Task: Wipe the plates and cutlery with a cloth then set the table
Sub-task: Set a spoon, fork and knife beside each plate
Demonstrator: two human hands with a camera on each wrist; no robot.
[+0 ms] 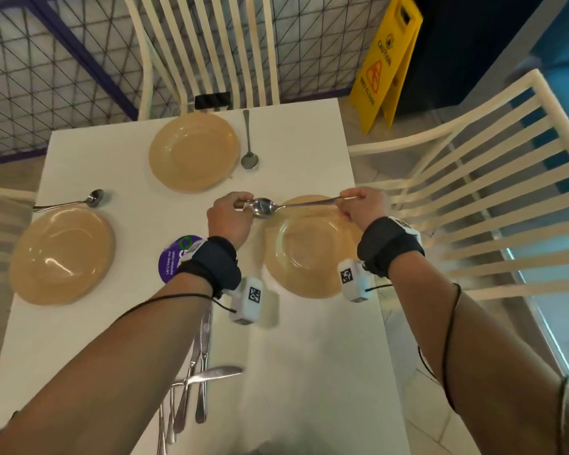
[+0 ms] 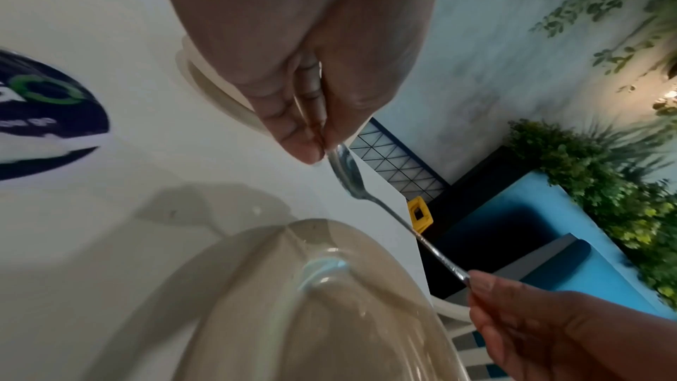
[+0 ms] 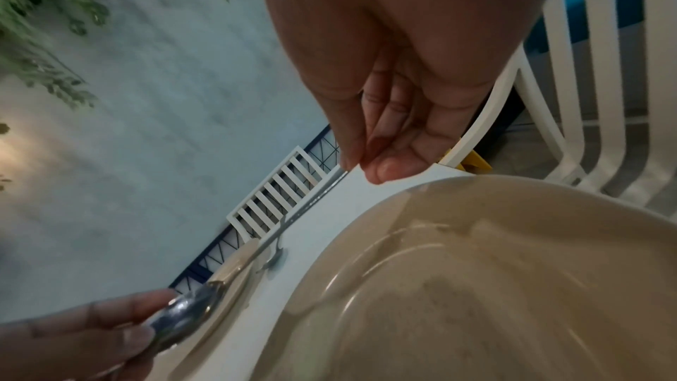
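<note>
So both hands are on one spoon right now: the left hand has its fingertips pinched together on the tip of the bowl end, and the right hand is pinching the far end of the handle between thumb and fingers, so the spoon hangs level in the air over the far rim of the near plate. I can't make out a cloth in either hand from any view, so my read is this one's being positioned rather than wiped. Moving outward, the plate under the hands sits at about 3 o'clock on the white table. The other two settings look done: the far plate at 12 o'clock has a spoon just beside it on the right, and the left plate at 9 o'clock has a spoon lying just past its far rim. A bunch of knives and forks lies at 6 o'clock, partly under the left forearm, next to a purple round sticker. Next move, I'd guess, is lowering the spoon flat onto the table just beyond the plate's far rim, letting both ends go together so it doesn't clank on the rim, then going for the cutlery pile.
</note>
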